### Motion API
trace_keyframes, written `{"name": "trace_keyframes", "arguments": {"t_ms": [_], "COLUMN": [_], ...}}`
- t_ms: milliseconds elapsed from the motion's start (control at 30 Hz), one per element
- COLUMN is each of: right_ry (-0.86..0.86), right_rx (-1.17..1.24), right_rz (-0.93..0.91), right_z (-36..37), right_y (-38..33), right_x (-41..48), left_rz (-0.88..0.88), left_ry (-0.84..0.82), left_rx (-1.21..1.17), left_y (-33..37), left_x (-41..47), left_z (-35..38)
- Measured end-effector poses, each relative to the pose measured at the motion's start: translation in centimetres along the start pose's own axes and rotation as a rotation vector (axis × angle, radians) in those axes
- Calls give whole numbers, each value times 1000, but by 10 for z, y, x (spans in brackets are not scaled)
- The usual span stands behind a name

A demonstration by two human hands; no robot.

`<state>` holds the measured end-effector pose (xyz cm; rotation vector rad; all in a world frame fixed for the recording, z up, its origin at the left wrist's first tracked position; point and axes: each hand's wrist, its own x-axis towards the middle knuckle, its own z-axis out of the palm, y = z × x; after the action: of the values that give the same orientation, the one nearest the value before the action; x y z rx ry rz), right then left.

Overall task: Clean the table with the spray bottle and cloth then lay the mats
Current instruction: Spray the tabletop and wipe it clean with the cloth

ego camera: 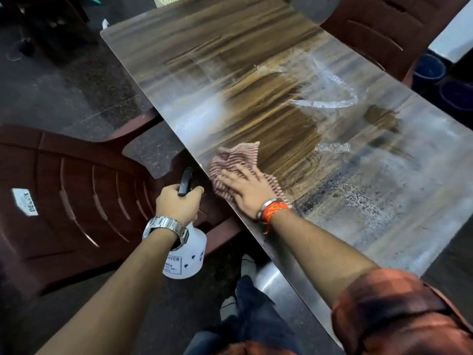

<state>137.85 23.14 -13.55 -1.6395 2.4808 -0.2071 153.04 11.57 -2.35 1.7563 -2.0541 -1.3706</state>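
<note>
Lying crumpled at the near-left edge of the table (230, 60), the striped pink-and-white cloth (236, 156) is pinned under the right hand (247, 190), whose fingers are stretched out straight and flat on top of it, pointing toward the far left. Just left of it, off the tabletop, the left hand (176, 203) is curled round the black trigger head of the white spray bottle (188, 257), whose body hangs below the wrist (its printed label is only partly readable). The wooden tabletop is wet: a darker wiped patch lies just beyond the cloth, a pale foamy streak (332, 98) curves farther off toward the right, and fine droplets (358, 196) speckle the surface to the right of the right wrist. A metal watch (165, 228) sits on the left wrist, an orange thread band (275, 211) on the right. A brown plastic chair (64, 188) stands left of the table below the bottle, a second chair (384, 29) at the far right corner, and dark buckets (428, 70) rest on the floor at the far right.
</note>
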Motion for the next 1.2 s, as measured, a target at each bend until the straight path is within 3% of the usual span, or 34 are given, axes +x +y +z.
{"name": "trace_keyframes", "arguments": {"t_ms": [167,233,400,600,967,1200], "right_ry": [74,76,-4,-22,-79,7], "right_rx": [80,93,-18,24,41,43], "right_rz": [557,636,129,-50,-227,34], "right_z": [-9,-10,2,3,-1,-8], "right_y": [66,62,-4,-1,42,104], "right_x": [-79,-103,-135,-155,-196,-235], "left_rz": [6,12,5,-20,-175,-308], "left_ry": [-30,-52,-108,-74,109,121], "left_rx": [-21,-22,4,20,-96,-252], "left_y": [-24,-29,-34,-34,-38,-38], "left_x": [-31,-45,-86,-119,-196,-246], "left_z": [5,13,36,52,114,147]}}
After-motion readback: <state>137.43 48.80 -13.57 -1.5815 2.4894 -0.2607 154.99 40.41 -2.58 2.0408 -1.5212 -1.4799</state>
